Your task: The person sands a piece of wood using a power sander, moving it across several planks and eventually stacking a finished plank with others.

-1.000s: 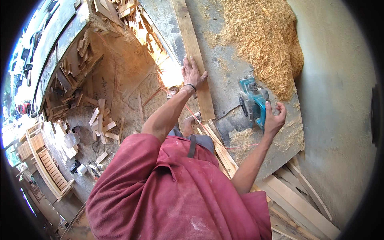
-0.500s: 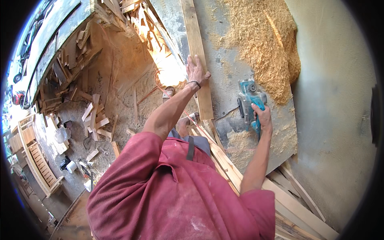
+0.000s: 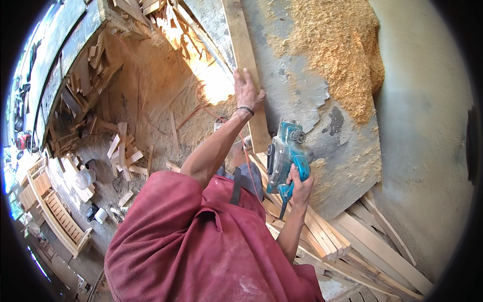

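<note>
My left hand (image 3: 246, 91) lies on a long wooden board (image 3: 238, 38), fingers stretched out and thumb by its right edge. The board rests on a grey, dusty work surface (image 3: 322, 166). My right hand (image 3: 301, 187) is closed around the rear handle of a teal electric planer (image 3: 289, 141). The planer is beside the near end of the board, to its right, and looks raised off the surface. Its underside is hidden from this view.
A big heap of wood shavings (image 3: 347, 55) covers the far right of the work surface, next to a plain wall (image 3: 422, 126). Stacked planks (image 3: 322, 231) lie at the near right. Offcuts (image 3: 123, 151) litter the floor at left, near a slatted wooden bench (image 3: 58, 214). A reddish cord (image 3: 250, 173) hangs beside me.
My right hand has brought the planer left and nearer to me, from the work surface to beside the board's near end. My left hand stays on the board.
</note>
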Motion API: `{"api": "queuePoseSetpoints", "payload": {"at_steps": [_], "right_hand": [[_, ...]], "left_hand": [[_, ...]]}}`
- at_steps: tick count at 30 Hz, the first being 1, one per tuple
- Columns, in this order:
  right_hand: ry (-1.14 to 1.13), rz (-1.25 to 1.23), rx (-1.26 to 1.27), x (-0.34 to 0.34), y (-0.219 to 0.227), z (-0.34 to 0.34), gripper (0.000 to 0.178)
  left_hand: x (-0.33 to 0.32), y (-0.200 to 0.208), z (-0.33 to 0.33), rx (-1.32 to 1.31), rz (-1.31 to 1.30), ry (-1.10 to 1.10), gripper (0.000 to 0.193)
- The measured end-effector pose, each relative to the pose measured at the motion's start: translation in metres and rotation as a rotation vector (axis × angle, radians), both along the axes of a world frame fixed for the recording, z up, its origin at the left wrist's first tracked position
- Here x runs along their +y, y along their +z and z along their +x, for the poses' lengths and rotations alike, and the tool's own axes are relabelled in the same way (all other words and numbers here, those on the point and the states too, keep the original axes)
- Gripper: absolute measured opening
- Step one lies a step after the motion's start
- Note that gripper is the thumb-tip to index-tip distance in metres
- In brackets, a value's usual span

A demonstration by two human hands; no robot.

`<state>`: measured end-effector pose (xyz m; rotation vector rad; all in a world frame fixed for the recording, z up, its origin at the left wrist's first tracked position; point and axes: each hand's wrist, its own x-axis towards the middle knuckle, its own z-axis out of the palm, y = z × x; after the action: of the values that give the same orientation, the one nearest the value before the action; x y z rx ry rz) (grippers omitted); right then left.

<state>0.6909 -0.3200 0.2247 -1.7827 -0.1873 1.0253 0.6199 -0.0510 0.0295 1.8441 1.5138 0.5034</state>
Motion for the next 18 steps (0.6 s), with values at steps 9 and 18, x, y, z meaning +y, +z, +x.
{"api": "queuePoseSetpoints", "payload": {"at_steps": [9,18], "right_hand": [[0.13,-0.079,-0.037,-0.053,-0.029,-0.024,0.025],[0.351,-0.026,-0.178,-0.106,-0.068,-0.031,0.027]], "left_hand": [[0.069,0.006,-0.022,0.44,0.206,-0.203,0.097],[0.131,-0.01,-0.036,0.463,0.433,-0.295,0.089]]}}
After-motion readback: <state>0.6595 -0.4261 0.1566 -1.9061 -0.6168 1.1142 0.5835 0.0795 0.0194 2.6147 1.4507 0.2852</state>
